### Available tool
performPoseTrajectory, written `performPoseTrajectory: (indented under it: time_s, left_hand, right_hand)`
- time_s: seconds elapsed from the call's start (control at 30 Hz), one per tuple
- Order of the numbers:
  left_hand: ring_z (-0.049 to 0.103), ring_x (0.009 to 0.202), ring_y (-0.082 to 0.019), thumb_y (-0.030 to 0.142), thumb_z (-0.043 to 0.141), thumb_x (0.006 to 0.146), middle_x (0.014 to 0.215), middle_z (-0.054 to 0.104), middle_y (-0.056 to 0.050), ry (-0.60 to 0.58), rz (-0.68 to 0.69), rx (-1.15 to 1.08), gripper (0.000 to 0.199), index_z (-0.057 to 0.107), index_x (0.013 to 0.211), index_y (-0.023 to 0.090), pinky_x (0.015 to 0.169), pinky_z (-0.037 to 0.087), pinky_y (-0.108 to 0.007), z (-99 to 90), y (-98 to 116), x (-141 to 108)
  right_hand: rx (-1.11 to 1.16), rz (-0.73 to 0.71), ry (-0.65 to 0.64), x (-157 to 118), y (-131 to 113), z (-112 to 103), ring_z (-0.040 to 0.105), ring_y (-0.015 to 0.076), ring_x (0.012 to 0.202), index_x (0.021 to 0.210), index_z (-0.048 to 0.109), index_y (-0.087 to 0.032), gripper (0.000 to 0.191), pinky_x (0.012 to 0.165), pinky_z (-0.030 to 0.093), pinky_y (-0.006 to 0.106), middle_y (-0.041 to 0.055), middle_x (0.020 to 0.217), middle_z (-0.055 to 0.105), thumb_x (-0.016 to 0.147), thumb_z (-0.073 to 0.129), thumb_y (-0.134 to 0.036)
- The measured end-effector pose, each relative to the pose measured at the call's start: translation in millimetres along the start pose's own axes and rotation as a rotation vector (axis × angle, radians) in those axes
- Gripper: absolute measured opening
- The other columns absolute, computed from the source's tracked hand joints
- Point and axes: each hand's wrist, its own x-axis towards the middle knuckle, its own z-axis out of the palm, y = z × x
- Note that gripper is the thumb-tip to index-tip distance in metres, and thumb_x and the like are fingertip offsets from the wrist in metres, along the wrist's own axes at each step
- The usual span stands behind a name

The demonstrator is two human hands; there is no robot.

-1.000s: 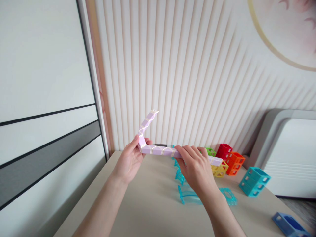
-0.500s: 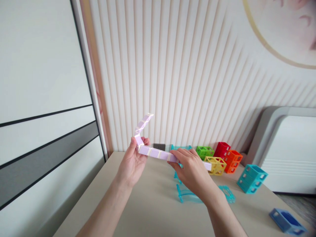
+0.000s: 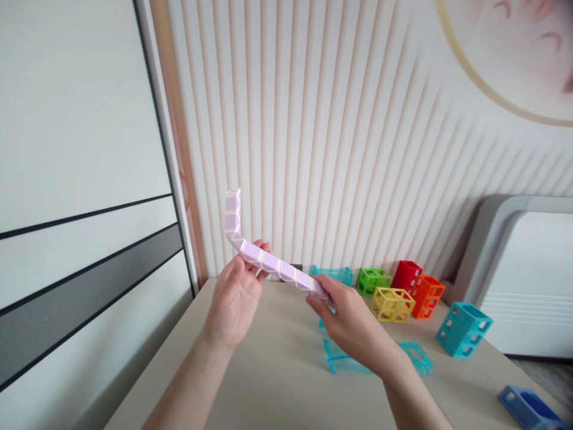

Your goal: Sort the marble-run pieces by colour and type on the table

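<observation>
A lilac segmented stick with white edges [image 3: 289, 272] is held above the table, its left end bent upward. My right hand [image 3: 347, 307] is closed round its right part, hiding that end. My left hand [image 3: 235, 295] is under the stick near the bend, palm up, with the thumb in front and the fingers behind it; the stick lies between them.
On the table [image 3: 268, 370] stand a green frame block [image 3: 373, 281], a yellow one [image 3: 393, 304], red [image 3: 406, 275] and orange [image 3: 427, 297] ones, and a teal one [image 3: 463, 329]. A blue block [image 3: 530, 408] lies front right. Teal openwork pieces [image 3: 416, 357] lie near my right forearm.
The stick's bent left end has swung from leaning right to nearly upright, and has shifted left. The stick slopes more steeply down to the right. My left hand's grip looks looser.
</observation>
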Motion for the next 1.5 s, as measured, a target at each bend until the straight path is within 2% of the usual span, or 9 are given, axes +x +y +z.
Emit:
performPoseTrajectory:
  time_s: [0.17, 0.3, 0.47, 0.77, 0.97, 1.17, 1.3, 1.4, 1.5]
  left_hand:
    - [0.065, 0.104, -0.021, 0.053, 0.069, 0.088, 0.110, 0.072, -0.009, 0.154, -0.113, 0.029, 0.042, 0.076, 0.106, 0.017, 0.081, 0.055, -0.029, -0.4, -1, 2]
    - [0.067, 0.097, -0.017, 0.044, 0.078, 0.084, 0.099, 0.074, -0.005, 0.160, -0.128, 0.118, 0.030, 0.076, 0.101, 0.019, 0.086, 0.053, -0.028, -3.1, -3, 0]
    - [0.068, 0.099, -0.017, 0.041, 0.078, 0.085, 0.097, 0.075, -0.005, 0.077, -0.160, 0.163, 0.028, 0.076, 0.098, 0.018, 0.090, 0.053, -0.026, 0.4, -8, -3]
    - [0.068, 0.097, -0.019, 0.043, 0.082, 0.079, 0.107, 0.073, -0.007, 0.161, -0.213, 0.077, 0.033, 0.077, 0.098, 0.016, 0.086, 0.057, -0.029, 1.9, -1, -3]
    - [0.065, 0.097, -0.016, 0.043, 0.078, 0.084, 0.109, 0.070, -0.004, 0.131, -0.180, 0.059, 0.029, 0.077, 0.099, 0.019, 0.088, 0.054, -0.027, -0.4, -7, 0]
    - [0.063, 0.101, -0.017, 0.040, 0.079, 0.084, 0.098, 0.070, -0.001, 0.053, 0.012, 0.063, 0.023, 0.075, 0.101, 0.024, 0.090, 0.050, -0.027, 1.7, -7, -1]
    - [0.063, 0.102, -0.018, 0.040, 0.080, 0.082, 0.102, 0.070, -0.003, 0.072, 0.038, 0.169, 0.027, 0.075, 0.103, 0.023, 0.092, 0.049, -0.029, -2.0, -6, 0]
    - [0.063, 0.104, -0.018, 0.039, 0.078, 0.085, 0.105, 0.070, -0.002, 0.104, 0.086, 0.271, 0.035, 0.071, 0.116, 0.025, 0.091, 0.050, -0.028, -5.4, -5, 1]
    - [0.063, 0.112, -0.020, 0.039, 0.076, 0.086, 0.115, 0.070, -0.004, 0.116, 0.145, 0.348, 0.039, 0.067, 0.122, 0.027, 0.096, 0.050, -0.032, -7.4, -3, 3]
  right_hand:
    - [-0.210, 0.015, 0.133, 5, 22, -4, 0.066, 0.0251, 0.087, 0.108, 0.062, -0.024, 0.013, 0.073, 0.044, 0.032, 0.0059, 0.100, 0.071, 0.098, 0.056, -0.030]
    - [-0.400, -0.059, 0.247, 10, 33, -4, 0.066, 0.0270, 0.092, 0.108, 0.062, -0.023, 0.016, 0.084, 0.046, 0.040, 0.0074, 0.100, 0.071, 0.096, 0.052, -0.016]
    - [-0.396, -0.237, 0.285, 9, 22, 4, 0.065, 0.0259, 0.096, 0.124, 0.057, -0.023, 0.030, 0.086, 0.048, 0.041, 0.0087, 0.107, 0.069, 0.097, 0.049, -0.011]
    - [-0.261, -0.359, 0.253, 1, 1, 9, 0.067, 0.0207, 0.085, 0.132, 0.056, -0.026, 0.032, 0.075, 0.052, 0.032, 0.0059, 0.099, 0.067, 0.100, 0.055, -0.021]
    - [-0.223, -0.270, 0.130, -1, -1, 4, 0.067, 0.0207, 0.083, 0.133, 0.056, -0.025, 0.031, 0.072, 0.049, 0.030, 0.0077, 0.098, 0.068, 0.104, 0.045, -0.026]
    - [0.004, -0.155, -0.020, -3, -11, -2, 0.063, 0.0180, 0.072, 0.113, 0.063, -0.025, 0.024, 0.064, 0.044, 0.026, 0.0025, 0.084, 0.066, 0.105, 0.041, -0.032]
    - [0.040, -0.107, 0.007, -3, -10, -3, 0.065, 0.0191, 0.077, 0.116, 0.062, -0.026, 0.023, 0.067, 0.045, 0.027, 0.0027, 0.090, 0.069, 0.104, 0.044, -0.033]
    - [0.024, -0.055, 0.062, -3, -4, -1, 0.066, 0.0200, 0.078, 0.122, 0.061, -0.026, 0.026, 0.068, 0.045, 0.028, 0.0049, 0.097, 0.071, 0.102, 0.047, -0.034]
    - [0.043, -0.008, 0.065, -3, 2, -1, 0.064, 0.0185, 0.073, 0.122, 0.063, -0.026, 0.027, 0.065, 0.045, 0.027, 0.0040, 0.094, 0.071, 0.101, 0.049, -0.036]
